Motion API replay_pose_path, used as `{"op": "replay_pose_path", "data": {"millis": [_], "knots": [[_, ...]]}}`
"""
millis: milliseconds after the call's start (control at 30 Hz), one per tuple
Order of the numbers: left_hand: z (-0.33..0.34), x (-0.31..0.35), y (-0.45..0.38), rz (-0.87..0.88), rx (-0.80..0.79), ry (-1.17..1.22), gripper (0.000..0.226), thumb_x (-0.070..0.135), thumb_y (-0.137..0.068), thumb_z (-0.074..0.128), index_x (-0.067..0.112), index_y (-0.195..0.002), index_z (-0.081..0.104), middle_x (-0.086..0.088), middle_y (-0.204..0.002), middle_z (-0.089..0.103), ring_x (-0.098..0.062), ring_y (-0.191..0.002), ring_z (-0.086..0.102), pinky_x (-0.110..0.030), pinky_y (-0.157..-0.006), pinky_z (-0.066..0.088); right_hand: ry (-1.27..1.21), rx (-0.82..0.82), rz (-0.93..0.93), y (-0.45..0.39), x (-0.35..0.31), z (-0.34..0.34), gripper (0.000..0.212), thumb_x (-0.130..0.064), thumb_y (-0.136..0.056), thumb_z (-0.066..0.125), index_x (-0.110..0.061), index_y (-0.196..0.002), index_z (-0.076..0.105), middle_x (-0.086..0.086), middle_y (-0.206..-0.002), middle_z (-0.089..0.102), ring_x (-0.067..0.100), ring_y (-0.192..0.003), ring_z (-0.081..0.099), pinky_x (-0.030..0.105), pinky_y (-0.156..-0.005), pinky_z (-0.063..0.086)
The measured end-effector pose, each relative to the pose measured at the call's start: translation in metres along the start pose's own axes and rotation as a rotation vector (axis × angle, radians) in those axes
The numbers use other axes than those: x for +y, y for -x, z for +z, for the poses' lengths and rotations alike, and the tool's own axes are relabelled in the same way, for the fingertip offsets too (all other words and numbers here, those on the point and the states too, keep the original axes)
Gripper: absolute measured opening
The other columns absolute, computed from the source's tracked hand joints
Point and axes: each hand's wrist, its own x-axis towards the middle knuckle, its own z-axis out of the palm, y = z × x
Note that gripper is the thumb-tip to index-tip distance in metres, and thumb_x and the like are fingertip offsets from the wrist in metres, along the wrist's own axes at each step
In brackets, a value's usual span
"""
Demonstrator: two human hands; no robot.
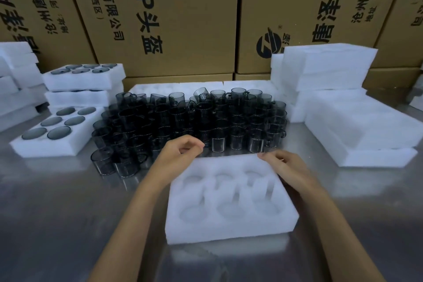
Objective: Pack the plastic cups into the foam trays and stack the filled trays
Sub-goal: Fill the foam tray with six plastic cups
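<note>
Hands, left [180, 155] and right [280, 162], pinch empty foam tray's [231, 229] far edge beside cups [194, 121].

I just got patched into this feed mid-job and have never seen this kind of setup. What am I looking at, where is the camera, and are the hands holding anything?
There is no machine here: a person works with two bare hands. The single picture comes from a camera worn on the head, looking forward and down.

In front lies an empty foam tray with six round pockets, on a shiny metal table. The left hand and right hand are at the tray's far edge; the fingers are loosely curled, and I cannot tell whether they pinch the foam. Neither holds a cup.

Behind the tray stands a crowd of dark see-through cups. To the left is a filled tray with six cups, and a stack of filled trays behind it. To the right are piles of empty foam. Cardboard boxes form the back wall.
</note>
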Motion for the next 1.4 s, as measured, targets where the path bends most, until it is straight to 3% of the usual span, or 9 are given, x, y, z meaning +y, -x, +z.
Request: {"op": "replay_pose_path", "data": {"millis": [100, 233, 400, 567, 733, 900, 1100, 1200, 1400], "knots": [[-0.008, -0.007, 0.004, -0.068, -0.048, 0.104, 0.030, 0.008, -0.092, 0.060, 0.033, -0.089, 0.075, 0.006, -0.097, 0.076, -0.012, -0.093, 0.070, -0.040, -0.095, 0.053, -0.006, 0.034, -0.001, -0.002, 0.002, -0.003, 0.025, -0.042, -0.084, 0.073, -0.018, -0.078, 0.073, -0.010, -0.065, 0.069, -0.004, -0.054, 0.060, 0.006, -0.047, 0.040], [-0.008, -0.014, 0.008, -0.145, -0.092, 0.164, 0.034, 0.000, -0.085, 0.058, 0.027, -0.094, 0.076, -0.001, -0.102, 0.075, -0.028, -0.108, 0.067, -0.047, -0.100, 0.050, -0.044, 0.045, -0.001, 0.001, 0.003, 0.002, 0.021, -0.038, -0.086, 0.071, -0.024, -0.070, 0.070, -0.006, -0.071, 0.068, 0.003, -0.061, 0.060, 0.016, -0.059, 0.044], [-0.004, -0.020, 0.003, -0.115, 0.047, 0.313, 0.035, -0.007, -0.083, 0.059, 0.022, -0.093, 0.076, 0.000, -0.093, 0.076, -0.020, -0.087, 0.071, -0.027, -0.069, 0.057, -0.133, 0.124, -0.028, 0.005, -0.001, 0.014, 0.020, -0.031, -0.088, 0.071, -0.012, -0.081, 0.070, 0.011, -0.083, 0.069, 0.008, -0.066, 0.058, 0.011, -0.052, 0.046], [-0.005, -0.031, -0.001, -0.183, 0.054, 0.454, 0.033, -0.004, -0.083, 0.062, 0.024, -0.095, 0.077, 0.000, -0.100, 0.076, -0.019, -0.088, 0.074, -0.024, -0.064, 0.056, -0.148, 0.161, -0.019, 0.005, -0.003, 0.020, 0.016, -0.031, -0.086, 0.075, -0.015, -0.084, 0.073, 0.008, -0.094, 0.073, 0.024, -0.090, 0.068, 0.038, -0.086, 0.055], [0.003, -0.035, -0.005, -0.291, 0.152, 0.671, 0.023, 0.009, -0.076, 0.062, 0.018, -0.091, 0.078, -0.008, -0.097, 0.077, -0.020, -0.079, 0.073, -0.027, -0.061, 0.058, 0.028, 0.362, -0.272, 0.001, -0.015, 0.021, 0.007, -0.026, -0.085, 0.075, -0.026, -0.084, 0.068, -0.012, -0.077, 0.065, 0.002, -0.072, 0.057, 0.022, -0.069, 0.044], [0.009, -0.040, -0.010, -0.286, 0.279, 0.693, 0.017, 0.019, -0.074, 0.062, 0.015, -0.082, 0.076, -0.009, -0.082, 0.074, -0.017, -0.068, 0.066, -0.028, -0.061, 0.052, 0.193, 0.188, -0.454, -0.013, -0.063, 0.051, 0.014, -0.016, -0.088, 0.067, -0.030, -0.089, 0.068, -0.014, -0.079, 0.067, 0.000, -0.068, 0.056, 0.013, -0.068, 0.045], [0.007, -0.044, -0.014, -0.265, 0.339, 0.728, 0.013, 0.021, -0.079, 0.063, 0.015, -0.078, 0.074, -0.004, -0.072, 0.067, -0.013, -0.057, 0.058, -0.027, -0.053, 0.046, 0.452, -0.117, -0.377, -0.064, -0.123, 0.123, 0.044, -0.014, -0.094, 0.049, -0.027, -0.135, 0.058, 0.002, -0.097, 0.076, 0.021, -0.101, 0.066, 0.037, -0.093, 0.052], [0.006, -0.045, -0.016, -0.266, 0.324, 0.776, 0.014, 0.022, -0.078, 0.062, 0.014, -0.078, 0.074, -0.003, -0.067, 0.062, -0.014, -0.055, 0.053, -0.029, -0.053, 0.042, 0.685, -0.117, -0.306, -0.090, -0.132, 0.152, 0.048, -0.018, -0.096, 0.049, -0.024, -0.144, 0.049, 0.009, -0.124, 0.066, 0.032, -0.115, 0.061, 0.036, -0.090, 0.050], [0.005, -0.043, -0.019, -0.299, 0.279, 0.821, 0.017, 0.025, -0.075, 0.064, 0.013, -0.079, 0.075, -0.004, -0.069, 0.062, -0.015, -0.057, 0.053, -0.031, -0.058, 0.042, 0.803, -0.034, -0.262, -0.115, -0.126, 0.170, 0.038, -0.020, -0.094, 0.055, -0.015, -0.131, 0.049, 0.010, -0.121, 0.062, 0.034, -0.109, 0.060, 0.034, -0.075, 0.040]]}}
